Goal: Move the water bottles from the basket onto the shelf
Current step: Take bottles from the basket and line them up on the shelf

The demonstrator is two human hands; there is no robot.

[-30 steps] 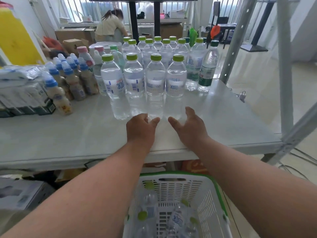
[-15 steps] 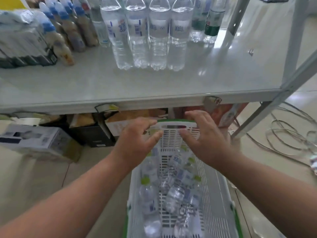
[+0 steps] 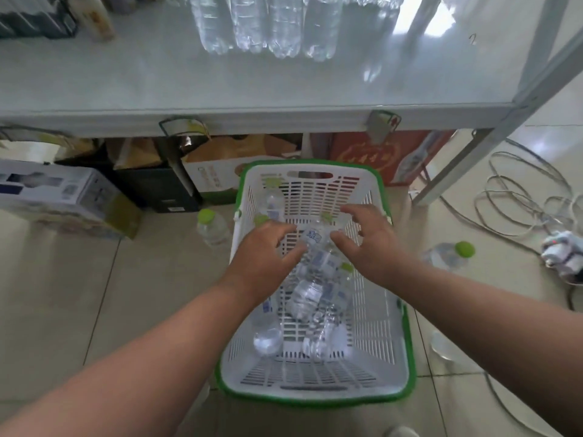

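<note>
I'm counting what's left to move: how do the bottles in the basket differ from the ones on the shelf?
The bottles in the basket lie on their sides in a loose heap; the bottles on the shelf stand upright in a neat row. The basket ones sit low on the floor between both hands, the shelf ones higher and untouched. Both are clear plastic.

There is only one view, from a camera worn on the person's head. It looks forward and steeply down. The basket (image 3: 372, 310) on the floor sits close below, in the middle and low part of the view. The front edge of the shelf (image 3: 284, 119) runs across farther up, and the shelf top fills the top of the view. The wide lens bends the sides. Both forearms reach in from the bottom corners.
</note>
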